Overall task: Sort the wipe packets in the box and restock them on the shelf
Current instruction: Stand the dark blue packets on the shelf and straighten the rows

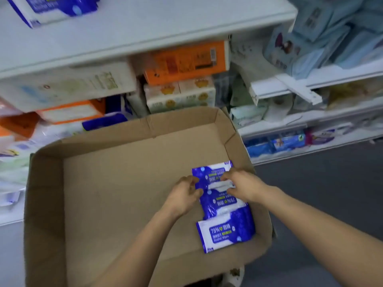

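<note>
I am looking down into the large open brown cardboard box (107,183), where the nearest blue-and-white plastic wipe packet (224,235) is lying flat against the right wall, untouched. Just beyond it, my left hand (184,195) and right hand (241,187) are both pinching the edges of two more overlapping blue wipe packets (215,183), fingers curled onto the film. I am judging it best to square these into one stack and lift them together, gripping firmly since the film looks slippery. Farther off, the white metal shelf (145,32) is waiting, crowded with orange tissue cartons (186,63).
</note>
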A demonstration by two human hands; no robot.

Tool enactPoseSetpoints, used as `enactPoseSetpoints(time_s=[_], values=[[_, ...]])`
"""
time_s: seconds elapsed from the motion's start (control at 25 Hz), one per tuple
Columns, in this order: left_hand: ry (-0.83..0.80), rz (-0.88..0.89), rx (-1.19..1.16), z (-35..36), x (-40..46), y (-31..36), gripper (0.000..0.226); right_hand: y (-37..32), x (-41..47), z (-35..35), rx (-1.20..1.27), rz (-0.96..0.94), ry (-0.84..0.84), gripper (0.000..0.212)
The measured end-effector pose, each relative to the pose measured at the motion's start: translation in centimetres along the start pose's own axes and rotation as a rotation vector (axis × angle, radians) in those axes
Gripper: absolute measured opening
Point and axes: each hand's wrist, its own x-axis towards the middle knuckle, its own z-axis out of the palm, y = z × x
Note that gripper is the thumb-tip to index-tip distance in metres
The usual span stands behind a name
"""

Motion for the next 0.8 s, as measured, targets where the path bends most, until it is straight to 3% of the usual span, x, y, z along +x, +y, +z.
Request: enactPoseSetpoints(time_s=[0.08, 0.28, 0.4, 0.52, 0.64, 0.72, 0.8], values=[[-0.052, -0.06, -0.036, 2.0, -0.1, -0.9, 0.035, 0.6, 0.1, 2.6, -0.043, 0.028, -0.075, 0.053], [-0.151, -0.057, 0.008, 5.1, -1.2, -1.5, 0.014, 0.2, 0.5, 4.8, -0.266, -0.043, 0.008, 0.065], [-0.26, -0.028, 0.176, 7.1, -2.4, -1.5, 0.033, -0.3, 0.7, 5.5, -0.414, -0.054, 0.024, 0.077], [-0.251, -0.014, 0.345, 8.3, -3.4, -1.3, 0.048, -0.4, 0.7, 5.2, -0.442, -0.048, 0.037, 0.065], [-0.245, -0.049, 0.17, 7.4, -4.2, -1.6, 0.033, 0.0, 0.0, 4.2, -0.166, -0.006, 0.054, 0.03], [-0.177, -0.056, 0.05, 5.3, -5.1, -2.2, 0.012, 0.4, -0.5, 3.4, 0.142, 0.089, 0.097, 0.03], [-0.026, -0.082, -0.111, 2.7, -5.8, -2.8, 0.01, 0.0, -1.0, 1.6, 0.513, 0.159, 0.183, 0.026]])
